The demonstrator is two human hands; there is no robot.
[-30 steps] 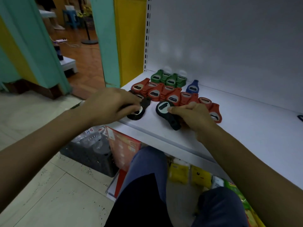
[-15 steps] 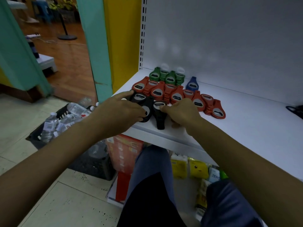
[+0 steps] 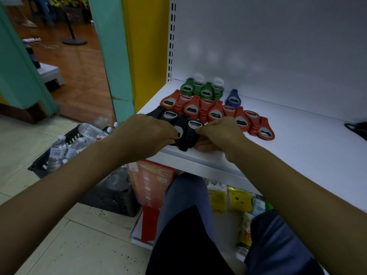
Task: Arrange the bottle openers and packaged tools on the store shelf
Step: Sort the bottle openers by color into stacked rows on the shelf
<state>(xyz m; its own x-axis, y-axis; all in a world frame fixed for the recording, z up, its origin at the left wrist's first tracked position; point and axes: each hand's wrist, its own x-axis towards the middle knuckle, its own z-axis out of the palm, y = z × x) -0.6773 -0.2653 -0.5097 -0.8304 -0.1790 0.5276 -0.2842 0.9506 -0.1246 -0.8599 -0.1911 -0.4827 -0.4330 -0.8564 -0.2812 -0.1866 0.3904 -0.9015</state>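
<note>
At shelf (image 3: 297, 147) front edge, black bottle openers (image 3: 189, 133) gripped between left hand (image 3: 147, 135) and right hand (image 3: 218, 133), fingers curled round them.

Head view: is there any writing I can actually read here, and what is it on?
"ZER", rest hidden: pale blue packet under the shelf.
Red box: print too blurred.
Water bottle labels: too small to read.
Bottle openers: no writing seen.

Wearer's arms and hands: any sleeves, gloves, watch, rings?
No gloves on the left hand or right hand. Left forearm and right forearm are bare to the frame edge: no sleeves, watch or bracelet in view. No rings visible. One left fingernail looks dark, possibly polish.
</note>
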